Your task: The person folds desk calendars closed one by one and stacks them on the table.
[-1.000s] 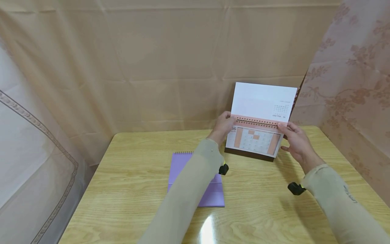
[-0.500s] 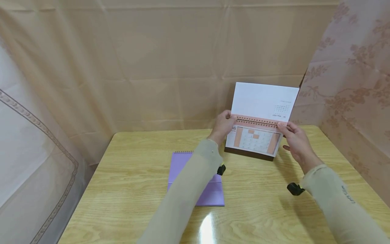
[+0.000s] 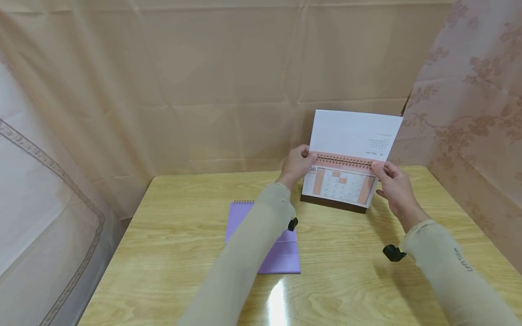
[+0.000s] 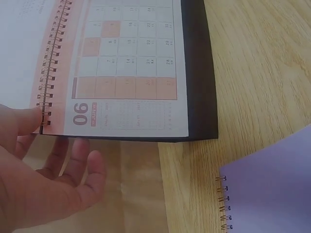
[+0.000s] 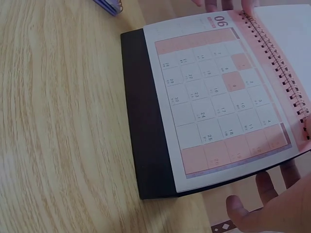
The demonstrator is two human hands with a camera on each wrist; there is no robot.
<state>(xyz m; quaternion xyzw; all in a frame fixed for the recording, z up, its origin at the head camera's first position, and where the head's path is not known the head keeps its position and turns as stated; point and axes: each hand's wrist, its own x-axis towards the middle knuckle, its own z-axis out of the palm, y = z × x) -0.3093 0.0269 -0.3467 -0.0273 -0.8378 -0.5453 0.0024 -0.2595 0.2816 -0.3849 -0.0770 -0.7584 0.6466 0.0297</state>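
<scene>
A spiral-bound desk calendar (image 3: 346, 186) stands at the back right of the table, its front page reading 06 above a dark base (image 4: 200, 73). One white page (image 3: 350, 129) is folded up over the pink binding strip and rises behind it. My left hand (image 3: 295, 166) pinches the left end of the binding, with the thumb in front and the other fingers behind the edge. At the opposite end, my right hand (image 3: 396, 188) holds the calendar likewise, thumb on the pink strip. In the right wrist view, that thumb is mostly out of frame.
A purple spiral-bound pad (image 3: 281, 258) lies on the wooden table (image 3: 163, 253), partly hidden under my left forearm. A beige curtain (image 3: 228, 90) hangs behind the table, and a floral curtain (image 3: 477, 113) hangs at the right. White cloth (image 3: 45, 194) hangs at the left.
The raised white page has tipped slightly, its top right corner shifting right. Both hands keep their hold at the binding with hardly any movement.
</scene>
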